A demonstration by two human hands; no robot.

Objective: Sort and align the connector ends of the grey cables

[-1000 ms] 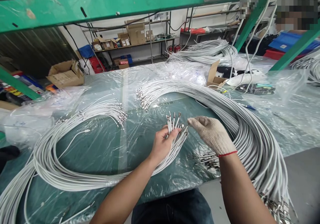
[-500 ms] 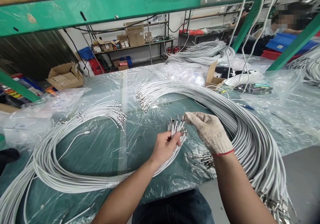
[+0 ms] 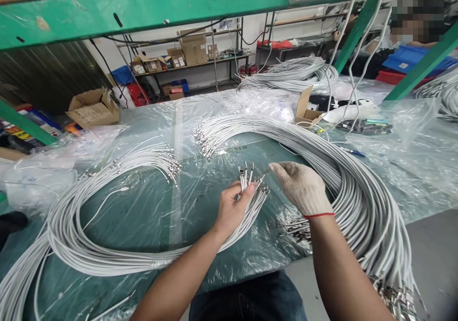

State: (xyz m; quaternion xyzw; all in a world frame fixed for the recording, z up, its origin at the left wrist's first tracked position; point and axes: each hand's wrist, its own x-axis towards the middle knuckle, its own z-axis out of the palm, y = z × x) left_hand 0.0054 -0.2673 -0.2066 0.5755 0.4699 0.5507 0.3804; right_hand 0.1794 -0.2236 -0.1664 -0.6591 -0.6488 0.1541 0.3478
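Note:
My bare left hand is closed around a bunch of white cables. Their metal-tipped ends stick up past the thumb, several of them fanned apart. Just right of these ends is my right hand, in a knitted glove with a red cuff edge. Its thumb and fingertips are pinched together close to one slanting cable tip. What sits in that pinch is too small to make out. From my left hand the held bunch curves left into a large loop on the plastic-covered table.
A thick bundle of white cables arcs round behind and right of my hands. Green plastic-covered tabletop lies beneath. An open cardboard box stands behind the bundle. A green beam crosses overhead, with cables hanging at right. A person is at the far right.
My right hand has shifted slightly right, away from the held ends. The bunch in my left hand has tilted a little left, and one cable tip now leans toward the glove.

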